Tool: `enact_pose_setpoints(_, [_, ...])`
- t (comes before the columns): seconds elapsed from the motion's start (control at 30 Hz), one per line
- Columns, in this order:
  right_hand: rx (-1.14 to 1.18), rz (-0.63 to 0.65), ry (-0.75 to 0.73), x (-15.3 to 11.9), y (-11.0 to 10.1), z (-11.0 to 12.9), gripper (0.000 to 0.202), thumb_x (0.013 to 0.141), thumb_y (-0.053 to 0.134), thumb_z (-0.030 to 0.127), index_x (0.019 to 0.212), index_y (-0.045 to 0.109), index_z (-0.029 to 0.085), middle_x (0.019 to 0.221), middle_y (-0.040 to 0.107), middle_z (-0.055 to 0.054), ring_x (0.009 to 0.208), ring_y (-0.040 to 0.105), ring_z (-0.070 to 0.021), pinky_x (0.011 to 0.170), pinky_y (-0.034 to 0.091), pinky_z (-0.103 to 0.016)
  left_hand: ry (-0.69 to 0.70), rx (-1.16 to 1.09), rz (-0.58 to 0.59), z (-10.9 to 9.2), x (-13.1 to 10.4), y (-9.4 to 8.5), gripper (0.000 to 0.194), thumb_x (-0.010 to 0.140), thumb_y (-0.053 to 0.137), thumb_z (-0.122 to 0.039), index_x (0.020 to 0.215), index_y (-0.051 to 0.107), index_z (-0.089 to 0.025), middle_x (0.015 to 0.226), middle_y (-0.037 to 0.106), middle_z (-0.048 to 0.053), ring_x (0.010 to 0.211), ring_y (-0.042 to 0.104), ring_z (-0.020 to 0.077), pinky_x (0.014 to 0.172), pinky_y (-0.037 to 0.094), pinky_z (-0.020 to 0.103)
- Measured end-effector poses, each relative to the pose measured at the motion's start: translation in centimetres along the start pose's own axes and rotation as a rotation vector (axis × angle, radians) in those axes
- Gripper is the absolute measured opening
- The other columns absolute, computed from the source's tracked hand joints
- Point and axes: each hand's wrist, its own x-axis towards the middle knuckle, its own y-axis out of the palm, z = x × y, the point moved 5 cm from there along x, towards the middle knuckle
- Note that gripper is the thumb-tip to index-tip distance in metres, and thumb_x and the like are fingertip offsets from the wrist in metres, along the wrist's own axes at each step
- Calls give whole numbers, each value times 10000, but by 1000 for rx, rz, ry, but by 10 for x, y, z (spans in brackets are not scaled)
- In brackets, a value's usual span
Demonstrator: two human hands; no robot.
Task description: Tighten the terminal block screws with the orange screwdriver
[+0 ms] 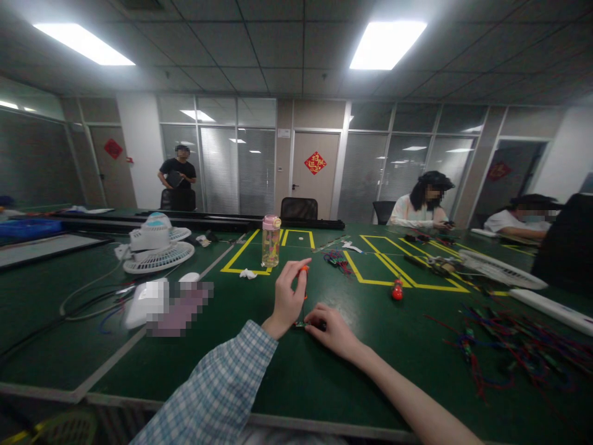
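Observation:
An upright screwdriver [305, 269] with an orange-red handle stands near the middle of the view. My left hand [290, 292] is closed on its handle, with fingertips at the top. Below, a small green circuit board [299, 325] lies on the green table. My right hand [330, 329] rests low beside it, fingers bent and pinched at the board's right edge. The screwdriver's lower end is close to the board, but its exact contact is too small to tell.
A pink-lidded bottle [270, 242] stands behind my left hand. A red object [397, 290] and tangled wires [519, 346] lie right. A white fan [157, 244] and pale device [144, 303] lie left. People are beyond the table [259, 383].

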Motion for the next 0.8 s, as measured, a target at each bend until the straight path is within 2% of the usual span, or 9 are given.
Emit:
enact_pose_setpoints(0.2, [-3,-8,1,0,1,-2,133,768,603,100,836,704,154,802,587,-29,692,567,-130,641,438,-224,5,48,-19,2,-1,0,165,887,548,-261,1014,643,-216,901,514,23,859,536,146,800,440,273])
enact_pose_setpoints(0.37, [-12,1,13,0,0,1,141,772,595,88,829,706,153,800,588,-30,688,567,-129,643,440,-226,-13,20,41,2,-1,3,273,954,407,-238,1152,596,-241,946,523,32,871,532,138,797,439,267])
enact_pose_setpoints(0.6, [-16,5,6,0,-1,3,132,774,596,93,822,704,151,806,588,-36,696,566,-133,659,444,-234,7,89,-30,3,0,1,241,889,549,-269,1121,607,-245,900,479,18,840,514,143,804,439,285])
enact_pose_setpoints(0.67, [-18,3,8,0,-1,2,131,776,595,99,819,703,158,805,587,-33,697,567,-134,661,447,-235,0,78,-28,5,-1,1,233,901,525,-264,1121,598,-233,917,503,26,855,521,148,811,439,291])
enact_pose_setpoints(0.8, [-24,4,13,-1,-1,1,131,780,595,116,828,702,173,812,588,-30,699,567,-135,654,452,-235,-72,-35,12,9,-2,4,271,968,352,-243,1144,554,-204,957,581,49,844,563,144,786,458,287])
